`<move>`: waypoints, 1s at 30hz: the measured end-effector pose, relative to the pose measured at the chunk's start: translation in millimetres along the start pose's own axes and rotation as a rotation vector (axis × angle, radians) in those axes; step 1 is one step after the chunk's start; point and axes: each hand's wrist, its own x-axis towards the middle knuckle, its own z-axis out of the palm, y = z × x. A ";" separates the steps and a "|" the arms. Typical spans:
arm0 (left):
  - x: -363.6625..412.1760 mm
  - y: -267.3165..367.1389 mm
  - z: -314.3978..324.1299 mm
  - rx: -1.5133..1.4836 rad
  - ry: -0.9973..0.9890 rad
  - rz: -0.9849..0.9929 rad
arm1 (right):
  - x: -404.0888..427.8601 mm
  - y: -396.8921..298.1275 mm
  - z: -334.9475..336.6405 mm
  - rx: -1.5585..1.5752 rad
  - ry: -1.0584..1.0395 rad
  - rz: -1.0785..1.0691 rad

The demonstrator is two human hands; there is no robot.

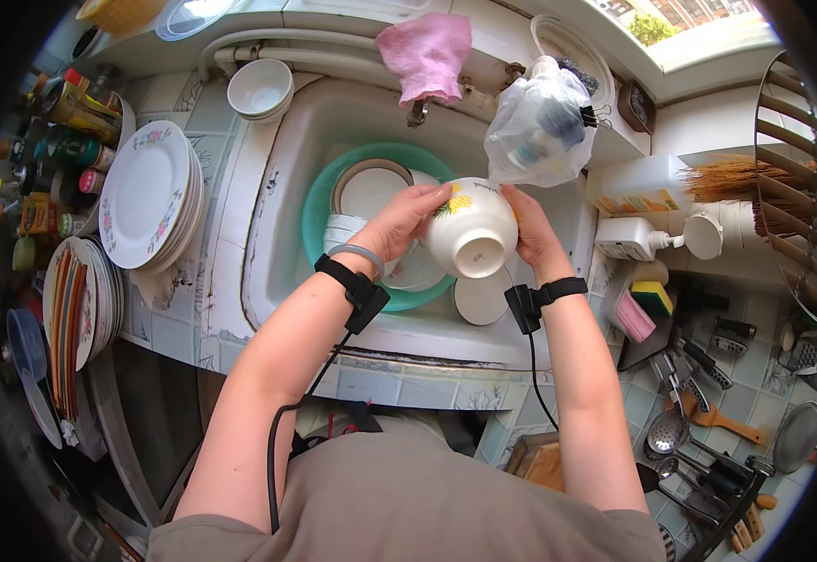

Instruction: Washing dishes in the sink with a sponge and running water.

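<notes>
Between my two hands a white ceramic bowl (475, 228) is tilted so its foot ring faces me; a yellow pineapple print shows on its side. My left hand (408, 218) grips the bowl's left side, thumb on the wall near the rim. On the opposite side my right hand (531, 228) grips it, with its fingers partly hidden behind. Below and behind the bowl, a green plastic basin (313, 211) in the white sink (296, 154) holds dishes, among them a round brown-rimmed one (373, 190). A round white dish (482, 298) lies in the sink beside the basin.
Stacked white bowls (261, 88) stand on the sink's back-left corner. Floral plates (145, 197) are stacked on the left counter. A pink cloth (426, 56) covers the faucet; a plastic bag (542, 126) hangs beside it. Bottles (626, 239) and a sponge (652, 298) sit at right.
</notes>
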 end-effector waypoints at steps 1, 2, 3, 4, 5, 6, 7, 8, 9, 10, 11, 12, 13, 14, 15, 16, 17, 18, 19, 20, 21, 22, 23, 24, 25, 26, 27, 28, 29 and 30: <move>-4.3 -1.2 -2.9 -0.128 -0.094 0.060 | -0.4 -0.6 1.4 0.045 0.048 -0.025; -8.5 -3.5 -4.1 -0.126 -0.099 0.059 | 3.1 1.2 0.6 0.045 0.052 -0.028; -15.9 -2.8 -2.8 -0.137 -0.084 0.059 | 8.8 4.6 0.7 0.011 0.135 -0.135; -21.6 -3.9 -0.3 -0.148 -0.071 0.058 | 11.6 7.6 -1.1 -0.024 0.218 -0.241; -24.4 -8.9 1.9 -0.145 -0.077 0.054 | 10.9 10.1 -6.1 -0.022 0.226 -0.243; -27.9 -14.1 2.5 -0.115 -0.028 0.085 | 8.1 8.9 -5.5 -0.066 0.241 -0.331; -30.8 -18.5 3.4 -0.085 0.021 0.114 | 5.0 8.2 -4.8 -0.110 0.257 -0.418; -31.7 -22.4 5.7 -0.046 0.076 0.134 | 1.1 9.1 -3.0 -0.110 0.258 -0.420; -33.2 -25.9 7.2 -0.047 0.077 0.135 | -8.5 7.1 8.0 -0.159 0.234 -0.387; -33.7 -29.8 8.4 -0.055 0.123 0.171 | -17.8 7.4 18.2 -0.209 0.211 -0.354; -33.4 -32.9 9.4 -0.064 0.170 0.207 | -26.7 12.8 28.6 -0.213 0.210 -0.355; -32.3 -35.0 10.4 -0.065 0.171 0.209 | -35.1 20.1 39.2 -0.352 0.234 -0.471; -31.2 -36.9 11.1 -0.085 0.184 0.220 | -38.7 23.7 45.1 -0.492 0.256 -0.586; -30.4 -38.4 10.9 -0.105 0.198 0.232 | -36.5 26.2 45.5 -0.606 0.252 -0.645; -29.7 -39.6 13.9 -0.106 0.193 0.224 | -29.7 30.8 40.3 -0.607 0.259 -0.639; -30.3 -38.1 18.2 -0.064 0.175 0.245 | -19.9 31.0 35.7 -0.636 0.348 -0.712; -30.5 -37.1 22.4 -0.022 0.157 0.266 | -15.1 32.2 29.4 -0.666 0.439 -0.785; -30.2 -37.8 21.7 -0.022 0.160 0.268 | -15.5 31.5 28.3 -0.665 0.435 -0.785; -29.2 -39.3 21.1 -0.037 0.192 0.278 | -16.9 30.5 26.2 -0.541 0.285 -0.533; -28.6 -40.3 20.2 -0.053 0.224 0.288 | -18.6 30.6 25.3 -0.413 0.137 -0.281; -27.5 -41.2 18.9 -0.054 0.222 0.290 | -25.2 32.7 27.7 -0.415 0.138 -0.283; -28.3 -42.6 15.3 -0.059 0.223 0.289 | -36.9 39.5 35.1 -0.614 0.179 -0.513; -28.6 -44.1 12.0 -0.064 0.225 0.289 | -48.0 44.9 43.7 -0.811 0.218 -0.745; -30.4 -45.5 8.5 -0.067 0.234 0.287 | -57.8 46.2 56.9 -0.839 0.208 -0.789; -29.9 -45.3 8.3 -0.082 0.242 0.278 | -61.5 39.7 64.1 -0.843 0.207 -0.788; -29.7 -45.0 7.6 -0.097 0.252 0.269 | -64.4 33.7 70.2 -0.979 0.185 -0.847; -28.9 -45.0 7.4 -0.096 0.250 0.269 | -66.2 31.2 73.9 -1.114 0.166 -0.906; -28.4 -45.0 6.7 -0.092 0.251 0.265 | -52.9 33.7 74.6 -1.004 0.197 -0.882; -28.5 -45.2 5.6 -0.088 0.255 0.261 | -41.9 31.2 73.4 -1.002 0.195 -0.883; -29.0 -44.3 6.0 -0.085 0.253 0.261 | -31.2 26.4 69.8 -0.858 0.171 -0.713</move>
